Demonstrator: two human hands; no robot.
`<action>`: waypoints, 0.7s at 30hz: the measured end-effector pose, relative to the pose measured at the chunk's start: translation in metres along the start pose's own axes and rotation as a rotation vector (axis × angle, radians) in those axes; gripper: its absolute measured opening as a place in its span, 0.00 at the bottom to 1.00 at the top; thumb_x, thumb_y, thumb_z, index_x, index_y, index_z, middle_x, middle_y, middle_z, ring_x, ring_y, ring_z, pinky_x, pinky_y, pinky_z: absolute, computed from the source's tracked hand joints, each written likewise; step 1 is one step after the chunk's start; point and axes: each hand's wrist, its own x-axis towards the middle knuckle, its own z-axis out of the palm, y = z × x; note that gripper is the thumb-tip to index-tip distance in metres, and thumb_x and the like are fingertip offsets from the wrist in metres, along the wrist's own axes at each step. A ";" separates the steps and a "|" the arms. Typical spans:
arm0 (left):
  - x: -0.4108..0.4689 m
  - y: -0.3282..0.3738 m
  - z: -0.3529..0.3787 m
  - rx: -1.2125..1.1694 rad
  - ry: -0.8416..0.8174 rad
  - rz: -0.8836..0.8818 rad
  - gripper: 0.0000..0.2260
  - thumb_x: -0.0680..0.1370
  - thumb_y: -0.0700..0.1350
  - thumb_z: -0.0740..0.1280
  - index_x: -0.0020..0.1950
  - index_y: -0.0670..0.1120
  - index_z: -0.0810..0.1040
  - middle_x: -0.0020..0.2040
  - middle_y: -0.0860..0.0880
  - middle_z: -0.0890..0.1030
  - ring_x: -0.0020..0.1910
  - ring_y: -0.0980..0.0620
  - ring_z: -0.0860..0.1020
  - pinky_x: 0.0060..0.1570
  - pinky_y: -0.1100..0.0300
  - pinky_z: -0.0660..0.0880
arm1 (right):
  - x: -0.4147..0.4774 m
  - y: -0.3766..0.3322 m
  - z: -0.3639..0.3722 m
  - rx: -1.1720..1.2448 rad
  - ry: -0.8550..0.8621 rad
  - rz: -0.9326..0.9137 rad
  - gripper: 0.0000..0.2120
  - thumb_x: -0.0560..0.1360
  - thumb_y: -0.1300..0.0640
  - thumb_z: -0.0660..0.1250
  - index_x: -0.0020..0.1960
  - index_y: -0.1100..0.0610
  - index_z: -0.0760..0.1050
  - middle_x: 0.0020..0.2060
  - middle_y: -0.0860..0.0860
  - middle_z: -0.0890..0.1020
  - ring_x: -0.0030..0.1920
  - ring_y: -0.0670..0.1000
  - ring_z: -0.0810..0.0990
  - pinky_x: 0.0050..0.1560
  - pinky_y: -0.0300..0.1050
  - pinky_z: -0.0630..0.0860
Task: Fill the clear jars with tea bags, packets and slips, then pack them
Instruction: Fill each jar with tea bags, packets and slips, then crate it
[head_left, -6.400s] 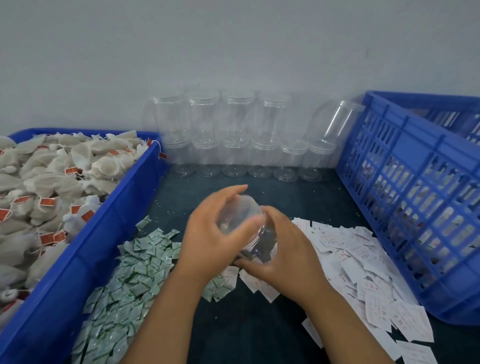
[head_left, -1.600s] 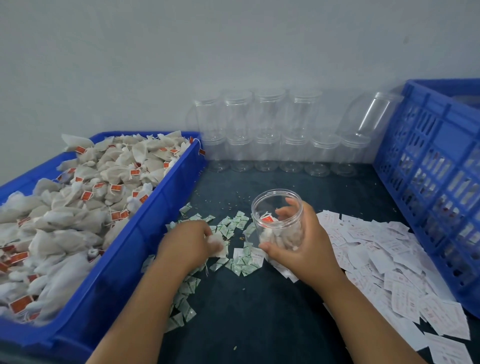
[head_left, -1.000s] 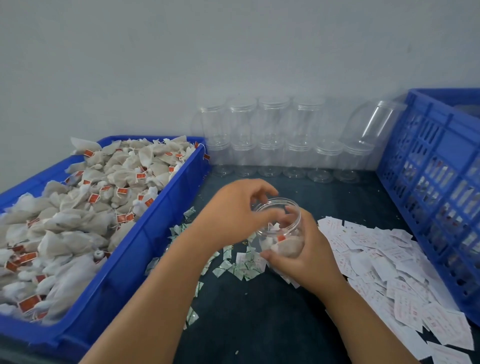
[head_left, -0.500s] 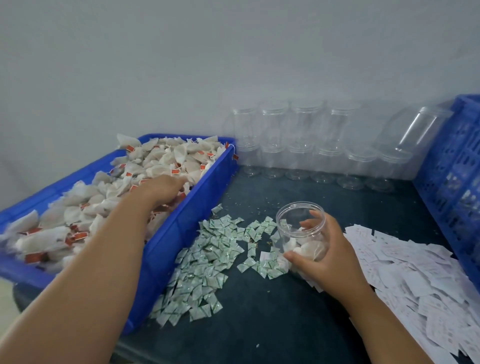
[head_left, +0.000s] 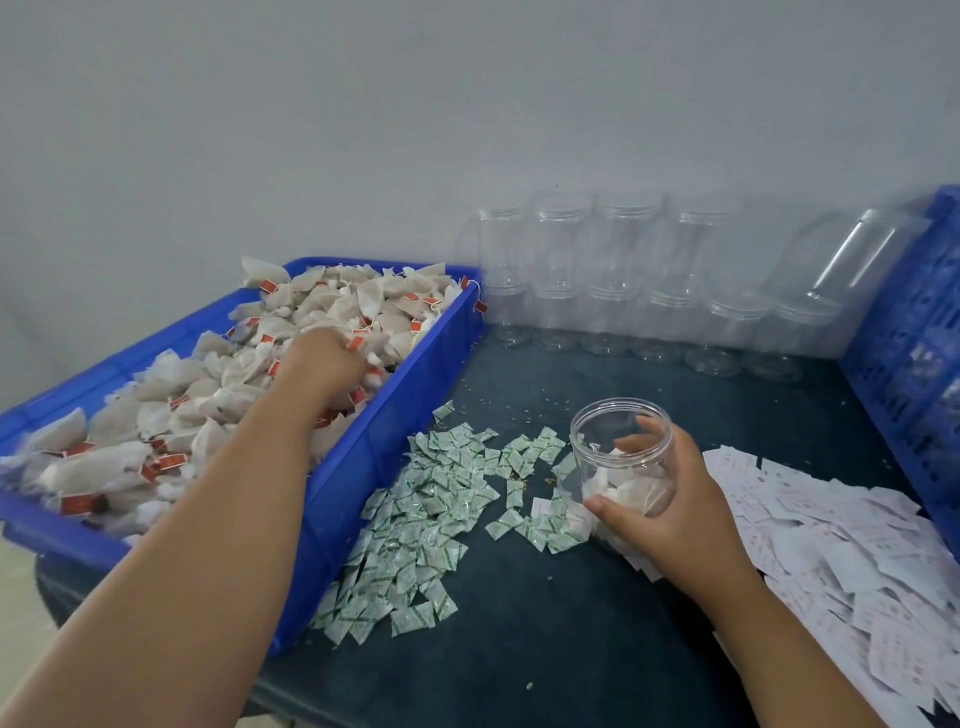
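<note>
L hand (head_left: 324, 366) buried among tea bags (head_left: 363, 301) in tray (head_left: 374, 447); grip cannot be told. R hand (head_left: 670, 504) wraps open jar (head_left: 597, 447), a few bags inside, upright on table (head_left: 519, 649) btwn packets (head_left: 431, 499) & slips (head_left: 831, 525).

- Your tray (head_left: 374, 447) is bright blue; the tea bags (head_left: 374, 301) in it are off-white with small red-orange tags
- The packets (head_left: 431, 493) are white with green print
- The slips (head_left: 841, 535) are white with faint pinkish print
- The jar (head_left: 608, 431) you hold is clear, like the stacked jars (head_left: 618, 244) behind it
- The table (head_left: 519, 649) is dark teal, flecked with pale crumbs
- The crate (head_left: 904, 332) is blue, its side an open lattice
- The wall (head_left: 467, 104) is plain pale grey
</note>
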 end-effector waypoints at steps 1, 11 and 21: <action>0.002 0.001 -0.004 -0.056 0.071 0.014 0.17 0.82 0.56 0.67 0.41 0.46 0.83 0.34 0.51 0.86 0.37 0.47 0.83 0.38 0.54 0.77 | 0.000 0.000 0.000 0.000 0.003 0.000 0.46 0.57 0.27 0.78 0.72 0.34 0.68 0.62 0.29 0.79 0.63 0.30 0.77 0.54 0.25 0.70; -0.018 0.020 -0.025 -0.234 0.139 0.124 0.15 0.80 0.55 0.69 0.53 0.43 0.81 0.41 0.48 0.82 0.39 0.50 0.78 0.39 0.55 0.74 | 0.001 0.002 0.000 0.005 0.015 0.001 0.42 0.59 0.28 0.79 0.69 0.26 0.66 0.64 0.30 0.79 0.64 0.31 0.78 0.55 0.27 0.72; -0.079 0.090 0.016 -0.490 -0.249 0.475 0.05 0.84 0.51 0.68 0.52 0.50 0.79 0.40 0.59 0.86 0.36 0.61 0.83 0.34 0.66 0.78 | 0.002 0.002 0.001 0.010 -0.003 -0.008 0.39 0.61 0.31 0.80 0.67 0.21 0.64 0.63 0.26 0.78 0.63 0.30 0.78 0.55 0.19 0.70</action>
